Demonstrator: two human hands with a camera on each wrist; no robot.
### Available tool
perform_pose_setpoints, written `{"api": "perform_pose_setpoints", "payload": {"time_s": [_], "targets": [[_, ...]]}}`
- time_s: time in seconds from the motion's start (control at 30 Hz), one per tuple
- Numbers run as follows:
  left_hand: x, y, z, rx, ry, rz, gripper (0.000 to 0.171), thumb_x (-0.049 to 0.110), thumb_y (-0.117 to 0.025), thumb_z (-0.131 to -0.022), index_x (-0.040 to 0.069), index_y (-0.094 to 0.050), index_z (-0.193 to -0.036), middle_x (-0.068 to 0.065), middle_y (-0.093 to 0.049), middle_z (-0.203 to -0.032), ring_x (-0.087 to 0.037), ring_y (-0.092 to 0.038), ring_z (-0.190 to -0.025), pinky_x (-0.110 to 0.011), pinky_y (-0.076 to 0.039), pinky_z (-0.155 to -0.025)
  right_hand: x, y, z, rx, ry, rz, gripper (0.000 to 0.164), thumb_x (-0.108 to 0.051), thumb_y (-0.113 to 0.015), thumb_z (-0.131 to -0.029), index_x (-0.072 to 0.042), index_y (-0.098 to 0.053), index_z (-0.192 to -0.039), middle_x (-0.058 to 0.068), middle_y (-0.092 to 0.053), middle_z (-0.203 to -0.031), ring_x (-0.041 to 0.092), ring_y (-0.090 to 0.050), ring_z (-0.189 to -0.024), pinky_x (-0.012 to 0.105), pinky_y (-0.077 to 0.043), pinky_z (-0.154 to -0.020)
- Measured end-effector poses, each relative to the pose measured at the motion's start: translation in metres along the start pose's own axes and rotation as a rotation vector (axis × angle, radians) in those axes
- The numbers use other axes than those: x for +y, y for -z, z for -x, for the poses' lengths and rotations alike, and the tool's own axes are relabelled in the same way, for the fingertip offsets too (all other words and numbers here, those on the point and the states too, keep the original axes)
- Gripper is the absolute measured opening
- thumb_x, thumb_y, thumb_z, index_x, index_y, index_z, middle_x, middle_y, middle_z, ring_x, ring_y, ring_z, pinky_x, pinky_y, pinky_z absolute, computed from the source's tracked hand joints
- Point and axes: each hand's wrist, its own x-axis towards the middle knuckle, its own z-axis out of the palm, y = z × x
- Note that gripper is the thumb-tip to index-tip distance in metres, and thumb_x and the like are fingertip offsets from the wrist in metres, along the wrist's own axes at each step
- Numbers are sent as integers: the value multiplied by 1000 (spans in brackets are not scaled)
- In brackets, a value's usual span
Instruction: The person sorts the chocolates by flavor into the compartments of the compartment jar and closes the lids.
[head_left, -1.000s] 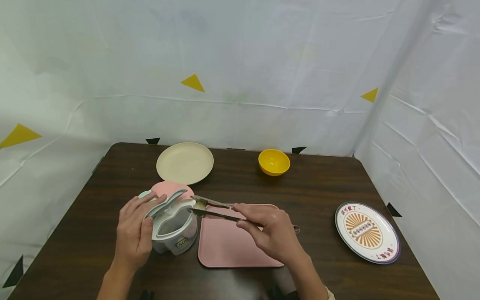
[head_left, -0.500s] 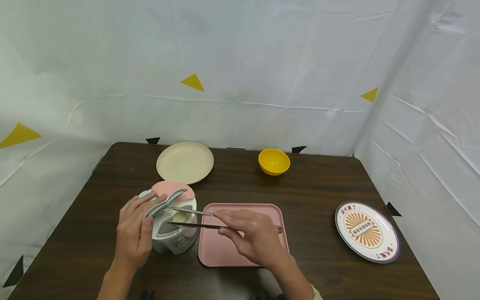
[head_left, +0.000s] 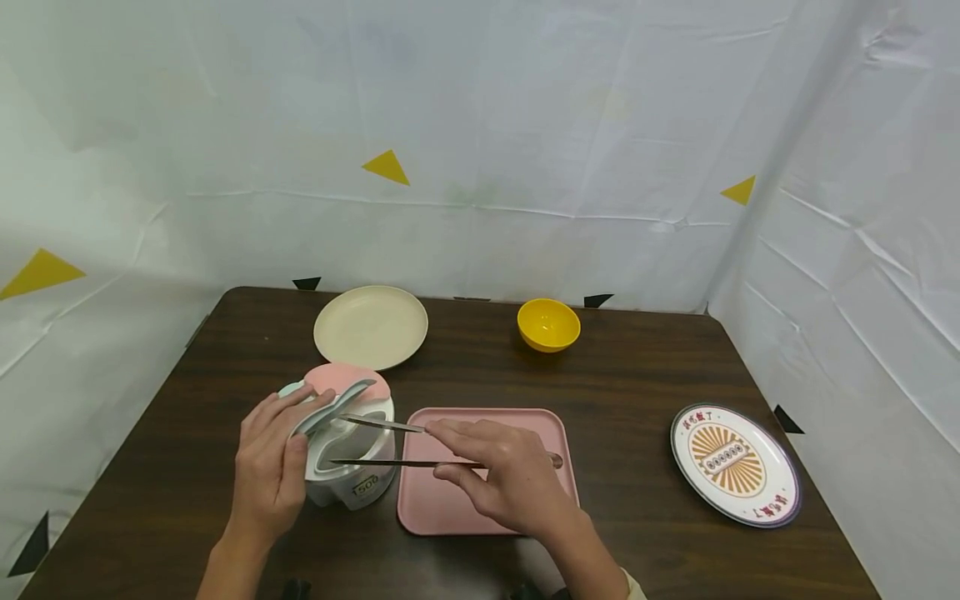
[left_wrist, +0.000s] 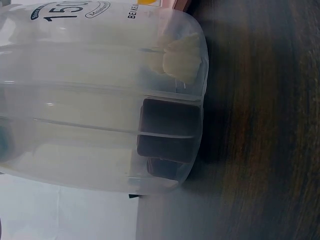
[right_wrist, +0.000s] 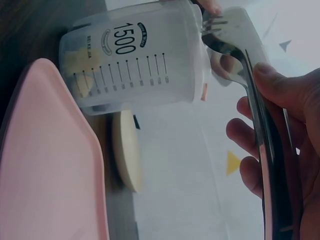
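Observation:
A clear storage container [head_left: 366, 482] marked 1500 stands at the left of the pink tray, one grey lid flap [head_left: 337, 407] raised. My left hand [head_left: 268, 462] holds that flap between fingers and thumb. In my right hand [head_left: 504, 475] are metal serving tongs [right_wrist: 260, 120] with a fork end and a spoon end. Their arms are spread, and the tips are over the container's opening with nothing seen between them. Pale chunks [left_wrist: 182, 59] lie at the bottom of one compartment. Dark blocks [left_wrist: 169, 127] fill the bottom of the compartment beside it.
The pink tray [head_left: 450, 504] lies right of the container, partly under my right hand. A cream plate [head_left: 371, 327] is behind the container. Farther right are a yellow bowl [head_left: 548, 325] at the back and a patterned plate [head_left: 735, 465] near the table's right edge.
My right hand has moved left, bringing the tongs over the opening. The pale chunk between their tips has dropped into the container, and the arms have spread. My left hand stays on the flap.

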Motion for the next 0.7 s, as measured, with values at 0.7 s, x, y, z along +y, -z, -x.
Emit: {"api": "perform_pose_setpoints", "payload": {"time_s": [0.7], "targets": [[-3,0,3,-14,15,-7,39,19,-40,-99,-1,-71,-112,-12,-71,-111,-34,-58,-115,-47,-26,-109,38,19,63,94,-489,-146,87,-10,-78,-83,-22,-31,-155,1,-58,-121,10,-57,-83,26,-50,-62]]}}
